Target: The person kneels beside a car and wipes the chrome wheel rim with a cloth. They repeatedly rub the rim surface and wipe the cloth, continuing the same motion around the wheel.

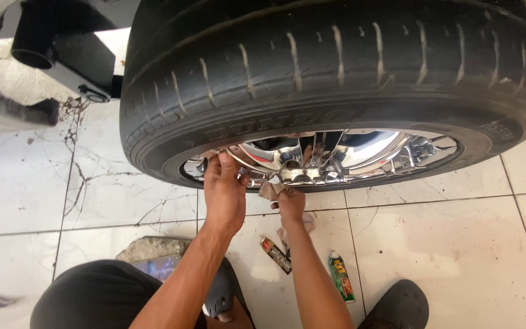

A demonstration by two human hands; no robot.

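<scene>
Chrome wheel rim (336, 155) sits low in the black tyre (312, 67), which fills the top of the head view; wheel is mounted, standing on the tiled floor (458, 244). Rim is highly reflective, spokes and hub visible through the lower arc only, upper part hidden by the tread. Right hand (290, 204) is clenched around a small tan cloth (270, 190), cloth pressed against the bottom edge of the rim near the hub. Left hand (225, 189) is up on the rim's left spoke area, fingers (217, 163) curled over the chrome edge, gripping it; thumb side faces the cloth. Both hands are close together, just apart, left one slightly higher. Forearms run down toward the camera. On the floor right below the hands: a small dark tube (276, 254) lying tilted, just left of the right forearm, and a green tube (341, 277) on the forearm's other side, also lying flat. Tubes are near each other but not touching. Dark sandal (223, 292) under the left forearm, with toes showing; second dark sandal (400, 304) at bottom right. Dark shorts (95, 295) at bottom left, and a rough grey stone (150, 247) beside them. Floor tiles are white, cracked at left below a black car part (62, 49).
</scene>
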